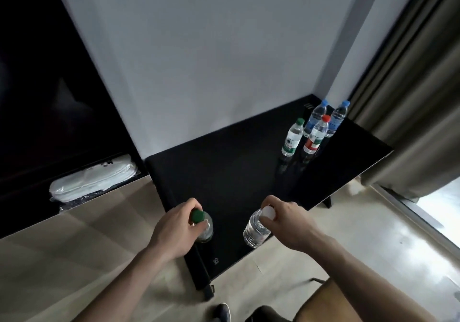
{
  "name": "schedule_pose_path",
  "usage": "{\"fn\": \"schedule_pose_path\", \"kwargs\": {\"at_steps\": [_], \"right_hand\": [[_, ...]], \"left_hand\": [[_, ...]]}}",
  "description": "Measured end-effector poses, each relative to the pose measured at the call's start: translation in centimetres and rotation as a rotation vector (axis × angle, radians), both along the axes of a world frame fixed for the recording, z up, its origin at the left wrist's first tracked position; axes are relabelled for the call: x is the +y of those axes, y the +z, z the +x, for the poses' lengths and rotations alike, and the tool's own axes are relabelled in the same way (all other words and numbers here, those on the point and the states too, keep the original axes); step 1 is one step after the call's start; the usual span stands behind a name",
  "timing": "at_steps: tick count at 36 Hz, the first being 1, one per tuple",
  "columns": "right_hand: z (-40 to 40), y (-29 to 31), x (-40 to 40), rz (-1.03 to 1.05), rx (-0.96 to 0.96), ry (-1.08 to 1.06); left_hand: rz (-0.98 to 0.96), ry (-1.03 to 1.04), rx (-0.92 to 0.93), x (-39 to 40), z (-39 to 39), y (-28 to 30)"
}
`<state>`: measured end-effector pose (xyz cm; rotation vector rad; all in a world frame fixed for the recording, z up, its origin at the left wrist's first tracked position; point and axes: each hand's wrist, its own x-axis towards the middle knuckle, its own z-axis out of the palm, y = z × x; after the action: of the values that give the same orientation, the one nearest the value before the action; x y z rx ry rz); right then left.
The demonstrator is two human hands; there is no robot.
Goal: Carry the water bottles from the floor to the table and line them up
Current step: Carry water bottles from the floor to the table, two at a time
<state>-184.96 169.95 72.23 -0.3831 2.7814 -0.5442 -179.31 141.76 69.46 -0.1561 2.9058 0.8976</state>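
Nearest the camera, a dark shoe [222,312] stands on the pale floor [74,259], beside a brown chair [331,301] at lower right.

Both bare forearms reach forward over the near edge of the black table [231,172]. On the left, the left hand [174,227] has its fingers curled round the neck of a green-capped bottle [202,224], which stands upright at the table's near left corner; whether its base rests on the top cannot be told. On the right, the right hand [286,222] pinches the neck of a white-capped bottle [256,229] just under its cap; this bottle is tilted, base towards the near edge, and contact with the table cannot be told.

At the far right corner of the table four more bottles stand upright, close together: a green bottle [293,137], a red bottle [316,135] just beside it, and two blue bottles [315,117] [337,120] behind them near the wall [199,60].

A grey curtain [410,97] hangs at right. Folded white bedding [92,177] in clear wrap lies in a dark shelf [37,97] at left.
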Motion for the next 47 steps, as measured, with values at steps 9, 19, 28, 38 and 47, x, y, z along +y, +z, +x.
{"fn": "schedule_pose_path", "kwargs": {"at_steps": [9,19,28,38,47], "right_hand": [[-5.7,-0.1,2.4,0.033,0.013,0.014],[-14.3,-1.7,4.2,-0.017,-0.047,0.131],[-23.6,-3.8,6.8,-0.024,-0.119,0.300],[-31.4,-5.1,9.2,0.049,-0.108,0.440],[-35.5,-5.8,10.4,0.068,-0.111,0.447]], "left_hand": [[0.030,0.001,0.022,2.5,-5.4,-0.2],[-0.017,0.082,-0.005,5.9,-11.4,-1.7],[-0.096,0.216,-0.105,10.5,-18.6,-2.7],[-0.131,0.327,-0.168,15.9,-26.0,-4.5],[-0.116,0.391,-0.102,18.8,-30.8,-4.6]]}}
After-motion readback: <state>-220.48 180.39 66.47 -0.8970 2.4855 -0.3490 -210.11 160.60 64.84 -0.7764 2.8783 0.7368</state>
